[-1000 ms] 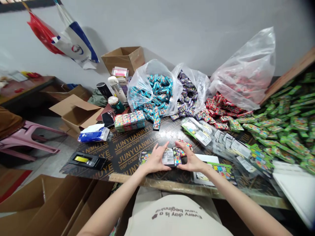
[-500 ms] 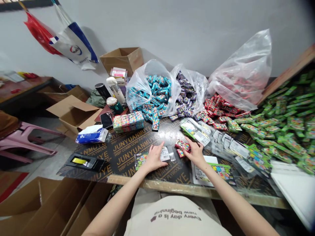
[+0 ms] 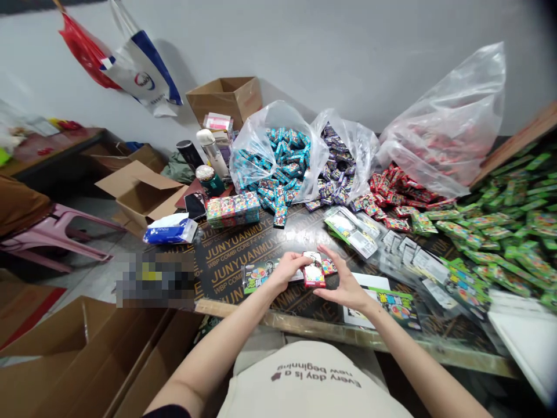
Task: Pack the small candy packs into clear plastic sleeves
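My left hand [image 3: 288,271] grips a small red-and-white box [image 3: 314,270] by its left side, tilted up so that a pale face shows. Around its right side my right hand [image 3: 348,285] is spread, thumb and forefinger wide apart, without visibly gripping it. Just behind the held box, a second small red box [image 3: 329,266] is partly hidden. Under my left wrist lies a colourful printed pouch [image 3: 256,277]. Below my right hand, more printed packaging [image 3: 394,305] rests on the black plywood tabletop [image 3: 226,284].
Clear plastic bags of blue boxes [image 3: 289,154] and purple boxes [image 3: 339,157] stand at the back. Loose red boxes [image 3: 394,188] and a heap of green boxes [image 3: 513,232] spread to the right. A stack of boxes [image 3: 232,209] and a tissue pack [image 3: 169,229] sit left.
My left hand has left the pouch, moved right and taken a red box, which is now tilted up. My right hand has opened and shifted slightly down. The view has turned a little left.
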A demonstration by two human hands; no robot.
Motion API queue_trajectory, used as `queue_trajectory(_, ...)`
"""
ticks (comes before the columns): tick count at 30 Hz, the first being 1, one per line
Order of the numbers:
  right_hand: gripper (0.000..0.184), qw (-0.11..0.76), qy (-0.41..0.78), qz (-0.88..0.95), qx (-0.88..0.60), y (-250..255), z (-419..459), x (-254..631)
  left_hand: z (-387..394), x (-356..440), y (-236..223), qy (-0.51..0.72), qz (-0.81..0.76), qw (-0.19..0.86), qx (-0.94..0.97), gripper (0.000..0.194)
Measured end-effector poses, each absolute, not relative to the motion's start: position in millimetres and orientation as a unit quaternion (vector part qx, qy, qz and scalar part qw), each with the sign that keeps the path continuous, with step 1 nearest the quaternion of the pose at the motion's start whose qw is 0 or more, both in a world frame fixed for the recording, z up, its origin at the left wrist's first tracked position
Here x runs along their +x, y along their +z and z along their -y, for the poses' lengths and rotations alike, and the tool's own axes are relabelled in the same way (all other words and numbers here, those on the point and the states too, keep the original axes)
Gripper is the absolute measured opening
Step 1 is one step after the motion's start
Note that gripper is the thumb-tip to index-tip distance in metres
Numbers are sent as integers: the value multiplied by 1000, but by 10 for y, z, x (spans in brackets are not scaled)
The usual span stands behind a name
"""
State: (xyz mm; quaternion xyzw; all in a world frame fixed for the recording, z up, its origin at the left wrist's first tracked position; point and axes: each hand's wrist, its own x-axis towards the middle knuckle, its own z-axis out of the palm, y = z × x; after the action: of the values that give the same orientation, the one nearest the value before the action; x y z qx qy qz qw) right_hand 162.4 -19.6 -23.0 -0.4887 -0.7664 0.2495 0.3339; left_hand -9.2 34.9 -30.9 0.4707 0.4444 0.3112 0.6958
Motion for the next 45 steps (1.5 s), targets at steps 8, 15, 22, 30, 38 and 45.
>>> queue_trajectory(8,74,226,106,821,-514,-205,84,1549,-185,-26,-307,345,-446,594,574,25)
queue_trajectory(15,88,301,186,833,-425,-222,76,1502,-99,-7,-302,325,-374,791,358,31)
queue_trajectory(22,82,351,202,783,-472,-386,61,1686,-250,-320,-402,304,-470,575,596,50)
queue_trajectory(30,92,278,178,808,-488,-703,-38,1813,-333,-634,-682,120,-436,235,861,109)
queue_trajectory(38,94,247,269,830,-422,-574,-45,1751,-319,-589,-521,140,-351,275,884,106)
queue_trajectory(45,80,362,211,728,-543,-513,62,1677,-407,-461,-568,213,-416,277,839,101)
